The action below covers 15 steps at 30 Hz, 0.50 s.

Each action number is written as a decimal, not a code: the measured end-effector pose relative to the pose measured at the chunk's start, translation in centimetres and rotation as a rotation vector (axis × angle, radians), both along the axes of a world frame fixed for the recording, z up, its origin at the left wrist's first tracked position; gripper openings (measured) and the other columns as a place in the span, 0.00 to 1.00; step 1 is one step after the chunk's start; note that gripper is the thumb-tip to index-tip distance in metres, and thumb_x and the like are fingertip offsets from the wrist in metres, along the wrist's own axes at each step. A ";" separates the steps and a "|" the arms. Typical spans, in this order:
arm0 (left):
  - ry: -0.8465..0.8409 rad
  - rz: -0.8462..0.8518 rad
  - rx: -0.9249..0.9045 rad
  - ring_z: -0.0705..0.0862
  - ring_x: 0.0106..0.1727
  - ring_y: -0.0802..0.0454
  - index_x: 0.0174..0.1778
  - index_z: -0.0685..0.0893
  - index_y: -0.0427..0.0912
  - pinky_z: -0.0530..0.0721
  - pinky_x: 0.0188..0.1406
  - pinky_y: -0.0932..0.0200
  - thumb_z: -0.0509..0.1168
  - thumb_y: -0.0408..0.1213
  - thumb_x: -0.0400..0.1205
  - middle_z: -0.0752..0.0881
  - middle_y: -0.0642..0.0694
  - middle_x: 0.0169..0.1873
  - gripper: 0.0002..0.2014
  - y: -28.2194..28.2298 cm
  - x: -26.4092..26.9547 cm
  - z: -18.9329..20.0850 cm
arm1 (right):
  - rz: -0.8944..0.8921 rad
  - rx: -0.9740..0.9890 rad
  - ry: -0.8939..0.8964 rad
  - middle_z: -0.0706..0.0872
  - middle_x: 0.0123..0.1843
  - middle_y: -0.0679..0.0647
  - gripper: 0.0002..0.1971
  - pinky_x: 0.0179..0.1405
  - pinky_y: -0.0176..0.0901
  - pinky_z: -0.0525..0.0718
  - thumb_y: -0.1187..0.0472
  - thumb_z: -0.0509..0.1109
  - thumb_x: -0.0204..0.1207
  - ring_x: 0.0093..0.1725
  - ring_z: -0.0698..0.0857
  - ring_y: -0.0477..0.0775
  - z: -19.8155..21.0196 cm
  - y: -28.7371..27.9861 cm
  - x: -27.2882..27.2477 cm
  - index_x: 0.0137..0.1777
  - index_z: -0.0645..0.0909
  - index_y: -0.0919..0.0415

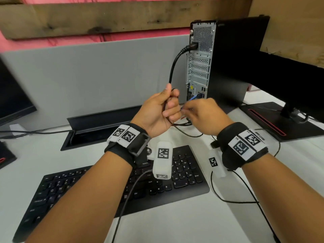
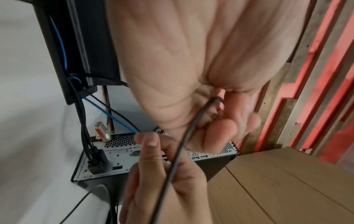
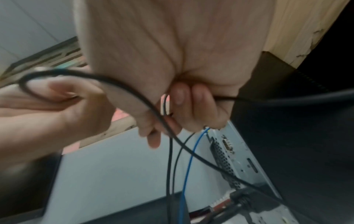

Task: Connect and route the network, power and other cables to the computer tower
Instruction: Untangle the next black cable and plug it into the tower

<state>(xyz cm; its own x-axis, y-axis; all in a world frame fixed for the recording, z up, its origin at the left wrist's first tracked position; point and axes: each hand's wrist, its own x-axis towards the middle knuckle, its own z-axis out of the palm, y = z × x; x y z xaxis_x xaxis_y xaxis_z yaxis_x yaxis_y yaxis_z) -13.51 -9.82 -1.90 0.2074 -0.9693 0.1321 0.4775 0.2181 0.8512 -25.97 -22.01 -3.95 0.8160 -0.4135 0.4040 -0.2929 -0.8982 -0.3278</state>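
Note:
The black computer tower (image 1: 201, 58) stands at the back right of the desk with its rear panel facing me. A black power cable (image 1: 172, 67) is plugged in high on the panel and drops to my left hand (image 1: 172, 102), whose fingers curl round a black cable (image 2: 184, 145). Just to its right, my right hand (image 1: 189, 113) grips thin black cables (image 3: 169, 159) in curled fingers. A blue network cable (image 3: 189, 159) runs from the lower ports (image 1: 194, 98) behind my right hand. Both hands sit close together in front of the tower's lower panel.
A black keyboard (image 1: 122, 186) lies under my forearms. A monitor (image 1: 289, 81) on a stand (image 1: 280, 123) is at the right, another monitor (image 1: 10, 93) at the left. An open cable hatch (image 1: 98, 130) sits before the grey partition (image 1: 87, 76).

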 end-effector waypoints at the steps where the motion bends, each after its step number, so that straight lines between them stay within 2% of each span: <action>1: -0.014 0.034 -0.013 0.72 0.19 0.59 0.52 0.80 0.38 0.72 0.21 0.66 0.51 0.44 0.91 0.78 0.51 0.25 0.16 -0.2 -0.2 0.0 | 0.054 -0.005 0.035 0.79 0.29 0.46 0.11 0.36 0.40 0.79 0.54 0.67 0.86 0.30 0.79 0.45 0.3 0.6 0.1 0.40 0.82 0.47; 2: -0.044 0.075 -0.016 0.79 0.24 0.58 0.58 0.80 0.36 0.79 0.25 0.65 0.51 0.42 0.91 0.84 0.49 0.30 0.15 -0.4 -0.3 -0.1 | 0.082 -0.010 0.070 0.76 0.27 0.45 0.15 0.33 0.35 0.73 0.54 0.67 0.85 0.28 0.76 0.43 0.7 1.2 0.0 0.35 0.77 0.46; 4: -0.103 0.153 -0.010 0.90 0.44 0.52 0.66 0.78 0.34 0.89 0.43 0.62 0.52 0.36 0.91 0.90 0.43 0.48 0.14 -0.6 -0.2 -0.6 | 0.095 -0.016 0.146 0.74 0.25 0.46 0.19 0.29 0.31 0.66 0.55 0.68 0.84 0.27 0.74 0.43 1.4 1.5 -0.2 0.31 0.70 0.47; 6: -0.168 0.212 0.018 0.86 0.64 0.43 0.71 0.76 0.33 0.84 0.64 0.56 0.53 0.32 0.91 0.85 0.36 0.65 0.15 -0.7 0.0 -1.2 | 0.105 0.010 0.217 0.74 0.26 0.47 0.18 0.29 0.34 0.66 0.54 0.69 0.83 0.27 0.74 0.44 2.1 1.5 -0.8 0.30 0.73 0.51; 7: -0.218 0.242 0.041 0.83 0.69 0.41 0.73 0.75 0.32 0.80 0.71 0.53 0.53 0.31 0.91 0.82 0.35 0.69 0.16 -0.7 0.0 -1.4 | 0.114 0.035 0.240 0.75 0.26 0.48 0.17 0.29 0.36 0.67 0.54 0.69 0.83 0.27 0.74 0.45 2.4 1.4 -1.0 0.31 0.76 0.54; 9: -0.369 0.311 0.080 0.83 0.70 0.41 0.71 0.77 0.32 0.77 0.75 0.46 0.54 0.31 0.90 0.82 0.34 0.68 0.15 -1.0 0.2 -1.9 | 0.132 0.060 0.254 0.76 0.26 0.49 0.14 0.31 0.39 0.71 0.55 0.69 0.83 0.26 0.73 0.46 3.1 1.5 -1.3 0.36 0.82 0.59; 12: -0.664 0.318 0.088 0.89 0.55 0.44 0.60 0.87 0.37 0.82 0.68 0.41 0.58 0.37 0.90 0.90 0.37 0.52 0.14 -0.8 0.0 -2.7 | 0.168 0.042 0.204 0.78 0.25 0.46 0.09 0.29 0.33 0.70 0.57 0.70 0.83 0.26 0.77 0.43 4.4 1.9 -1.7 0.42 0.88 0.55; 13: -0.698 0.306 0.091 0.88 0.50 0.47 0.57 0.89 0.37 0.84 0.65 0.42 0.58 0.37 0.90 0.90 0.39 0.48 0.14 -0.8 -0.2 -2.8 | 0.170 0.032 0.175 0.80 0.27 0.43 0.08 0.30 0.31 0.71 0.57 0.70 0.83 0.28 0.79 0.41 4.8 1.9 -1.9 0.44 0.89 0.53; 15: -0.639 0.277 0.106 0.90 0.48 0.50 0.54 0.88 0.39 0.87 0.59 0.47 0.55 0.38 0.91 0.91 0.42 0.45 0.16 -0.6 -0.9 -2.7 | 0.150 0.010 0.109 0.84 0.33 0.42 0.06 0.35 0.31 0.72 0.57 0.70 0.84 0.34 0.82 0.38 5.1 1.7 -2.2 0.46 0.88 0.51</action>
<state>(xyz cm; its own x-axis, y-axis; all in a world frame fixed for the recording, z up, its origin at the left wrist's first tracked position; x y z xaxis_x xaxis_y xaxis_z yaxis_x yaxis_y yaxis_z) -14.41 -10.39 -4.59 0.3619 -0.9063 0.2184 -0.1844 0.1601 0.9697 -28.15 -20.31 1.16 0.9076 -0.2871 0.3063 -0.1898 -0.9314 -0.3106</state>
